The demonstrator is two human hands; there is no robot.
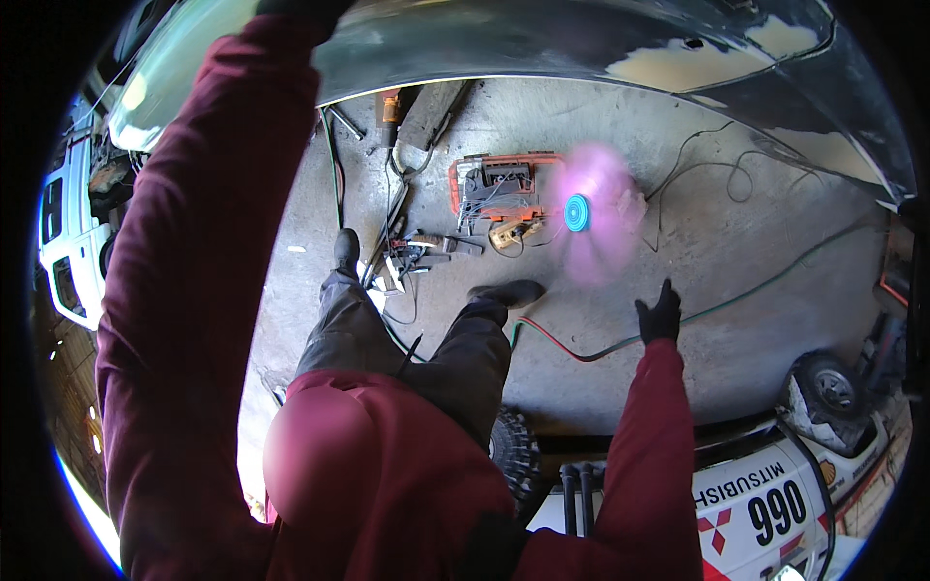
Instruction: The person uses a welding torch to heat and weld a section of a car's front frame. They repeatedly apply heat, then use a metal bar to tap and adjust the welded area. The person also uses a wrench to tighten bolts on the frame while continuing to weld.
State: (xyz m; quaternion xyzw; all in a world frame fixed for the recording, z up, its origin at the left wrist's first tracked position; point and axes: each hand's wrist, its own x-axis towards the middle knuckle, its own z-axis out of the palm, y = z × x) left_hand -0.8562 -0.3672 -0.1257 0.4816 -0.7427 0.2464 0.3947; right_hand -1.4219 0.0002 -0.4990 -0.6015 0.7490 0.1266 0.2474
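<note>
My left arm in a maroon sleeve reaches up to the top edge, where my black-gloved left hand [298,8] meets a dark car body panel [542,44] with pale filler patches. Most of that hand is cut off by the frame. My right hand [660,313], also in a black glove, is held out over the concrete floor with fingers spread and nothing in it. Up and to its left is a blurred pink round thing with a blue centre [577,212], apart from the hand. I cannot tell whether it is in the air or on the floor.
An orange-framed machine [496,186] with wires sits on the floor [736,290], among loose tools [417,254], black cables and a red and green hose [581,351]. A white car with decals [765,494] and its wheel [825,384] stand lower right, a knobbly tyre [515,451] below, a white vehicle [66,242] left.
</note>
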